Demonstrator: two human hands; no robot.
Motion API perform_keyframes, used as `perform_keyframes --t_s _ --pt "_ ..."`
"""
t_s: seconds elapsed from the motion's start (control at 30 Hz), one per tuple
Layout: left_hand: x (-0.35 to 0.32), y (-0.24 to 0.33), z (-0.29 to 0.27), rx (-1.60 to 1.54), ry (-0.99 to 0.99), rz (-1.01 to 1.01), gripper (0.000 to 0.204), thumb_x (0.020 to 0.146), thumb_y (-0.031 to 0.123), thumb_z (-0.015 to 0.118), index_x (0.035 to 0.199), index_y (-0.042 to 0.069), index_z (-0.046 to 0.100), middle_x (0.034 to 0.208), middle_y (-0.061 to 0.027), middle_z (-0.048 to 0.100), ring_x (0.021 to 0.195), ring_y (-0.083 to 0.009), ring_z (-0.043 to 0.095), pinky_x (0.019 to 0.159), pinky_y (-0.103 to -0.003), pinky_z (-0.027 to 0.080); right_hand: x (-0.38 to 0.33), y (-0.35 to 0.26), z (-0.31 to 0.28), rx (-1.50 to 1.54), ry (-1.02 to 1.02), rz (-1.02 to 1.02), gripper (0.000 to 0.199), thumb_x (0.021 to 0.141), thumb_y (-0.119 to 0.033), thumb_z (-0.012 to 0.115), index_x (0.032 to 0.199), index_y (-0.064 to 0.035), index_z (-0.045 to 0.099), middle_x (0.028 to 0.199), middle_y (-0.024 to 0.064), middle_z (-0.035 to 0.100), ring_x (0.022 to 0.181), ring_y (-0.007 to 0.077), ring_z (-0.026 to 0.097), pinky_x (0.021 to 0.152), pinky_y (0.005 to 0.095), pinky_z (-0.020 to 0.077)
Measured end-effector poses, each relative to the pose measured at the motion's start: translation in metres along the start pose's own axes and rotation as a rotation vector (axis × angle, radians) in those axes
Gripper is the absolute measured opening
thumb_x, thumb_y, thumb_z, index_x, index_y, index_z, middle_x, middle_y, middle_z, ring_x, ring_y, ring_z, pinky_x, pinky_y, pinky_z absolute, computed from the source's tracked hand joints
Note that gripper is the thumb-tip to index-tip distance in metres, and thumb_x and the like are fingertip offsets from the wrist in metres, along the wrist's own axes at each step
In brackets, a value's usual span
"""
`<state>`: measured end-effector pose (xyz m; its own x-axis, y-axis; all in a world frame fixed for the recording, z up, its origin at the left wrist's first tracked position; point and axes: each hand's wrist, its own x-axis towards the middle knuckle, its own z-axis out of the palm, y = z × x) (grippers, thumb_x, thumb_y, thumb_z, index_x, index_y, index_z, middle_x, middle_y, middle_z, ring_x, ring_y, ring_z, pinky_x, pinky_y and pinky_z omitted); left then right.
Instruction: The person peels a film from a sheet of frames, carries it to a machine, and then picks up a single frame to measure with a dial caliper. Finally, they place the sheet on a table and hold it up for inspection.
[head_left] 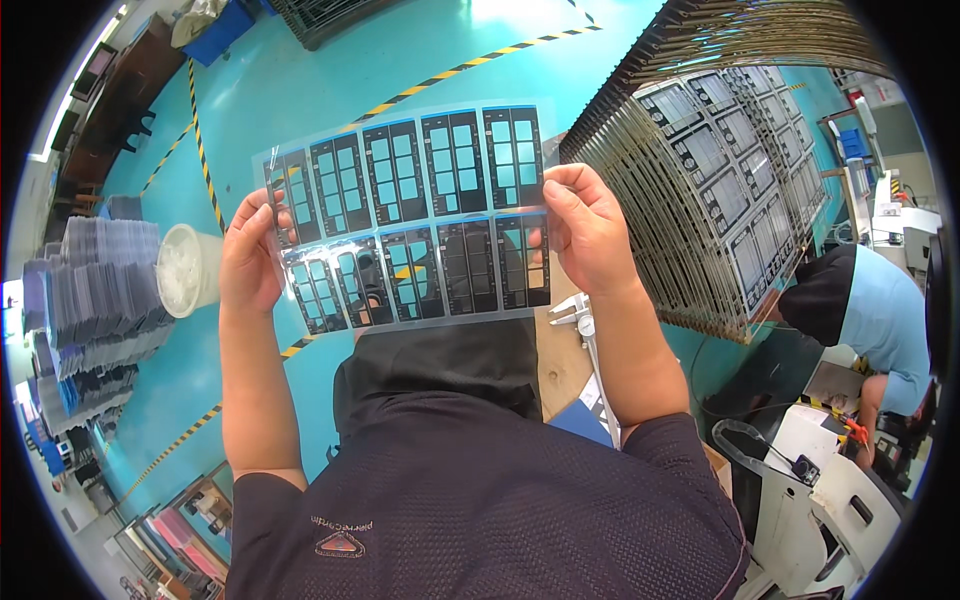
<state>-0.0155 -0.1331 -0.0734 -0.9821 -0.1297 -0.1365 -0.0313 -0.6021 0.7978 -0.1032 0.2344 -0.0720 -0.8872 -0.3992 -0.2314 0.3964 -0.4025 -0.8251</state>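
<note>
Between my two hands a clear plastic sheet [464, 216] is stretched out, printed with two rows of black panels that have see-through windows. My left hand [256, 252] pinches its left edge, thumb on the near face and fingers partly behind. At the opposite edge my right hand [590, 228] grips it the same way, thumb on top. The floor shows through the windows. Below my right hand a caliper [588, 340] lies on a brown board, beside a blue item [582, 422] partly covered by my arm.
Tall wire racks [690, 190] holding similar printed sheets stand at the right. A person in light blue [885, 310] bends over beyond them. On the left are stacks of sheets [105, 270] and a white bin [190, 270]. Yellow-black tape [480, 62] marks the teal floor.
</note>
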Motion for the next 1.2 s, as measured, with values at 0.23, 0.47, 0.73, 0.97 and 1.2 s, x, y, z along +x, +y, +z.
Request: perform_keyframes --t_s 0.23,0.47,0.73,0.97,1.2 --pt "0.0008 -0.0026 -0.0006 -0.007 0.006 0.0 0.017 0.095 0.009 0.055 0.11 0.002 0.059 0.086 -0.0078 0.064 0.075 -0.0155 0.065 0.066 -0.026 0.057 -0.0005 0.0004 -0.0002 0.004 -0.005 0.0 0.013 0.098 -0.016 0.055 0.107 -0.0062 0.052 0.082 0.0117 0.066 0.057 0.0143 0.062 0.046 0.027 0.052" --pt "0.0026 -0.0037 -0.0028 -0.026 -0.013 -0.011 0.018 0.095 0.009 0.055 0.111 0.002 0.059 0.086 -0.0085 0.066 0.075 -0.0162 0.066 0.066 -0.027 0.057 0.0 0.0008 -0.0025 0.01 -0.014 -0.003 0.013 0.098 -0.016 0.055 0.107 -0.0061 0.052 0.082 0.0114 0.066 0.057 0.0143 0.062 0.046 0.0274 0.0528" --pt "0.0032 -0.0046 -0.0047 -0.023 0.003 -0.011 0.019 0.094 0.009 0.056 0.112 0.002 0.058 0.086 -0.0085 0.066 0.075 -0.0162 0.066 0.067 -0.027 0.057 0.0014 0.0026 -0.0036 0.003 -0.01 -0.009 0.013 0.098 -0.016 0.055 0.106 -0.0061 0.052 0.082 0.0105 0.066 0.057 0.0139 0.062 0.046 0.0276 0.053" --pt "0.003 -0.0049 -0.006 -0.031 -0.004 -0.018 0.019 0.094 0.009 0.056 0.112 0.002 0.058 0.087 -0.0088 0.065 0.075 -0.0164 0.066 0.067 -0.027 0.057 0.0017 0.0026 -0.0023 0.011 -0.008 -0.009 0.013 0.098 -0.015 0.055 0.106 -0.0055 0.052 0.081 0.0099 0.065 0.057 0.0141 0.062 0.046 0.0274 0.0529" --pt "0.0026 -0.0049 -0.0062 -0.027 -0.002 -0.022 0.02 0.094 0.009 0.057 0.112 0.002 0.058 0.087 -0.0088 0.065 0.075 -0.0164 0.066 0.066 -0.027 0.057 0.0016 0.0026 -0.0018 0.005 -0.012 -0.013 0.013 0.098 -0.015 0.055 0.106 -0.0054 0.052 0.081 0.01 0.065 0.056 0.0142 0.062 0.045 0.0274 0.0527"
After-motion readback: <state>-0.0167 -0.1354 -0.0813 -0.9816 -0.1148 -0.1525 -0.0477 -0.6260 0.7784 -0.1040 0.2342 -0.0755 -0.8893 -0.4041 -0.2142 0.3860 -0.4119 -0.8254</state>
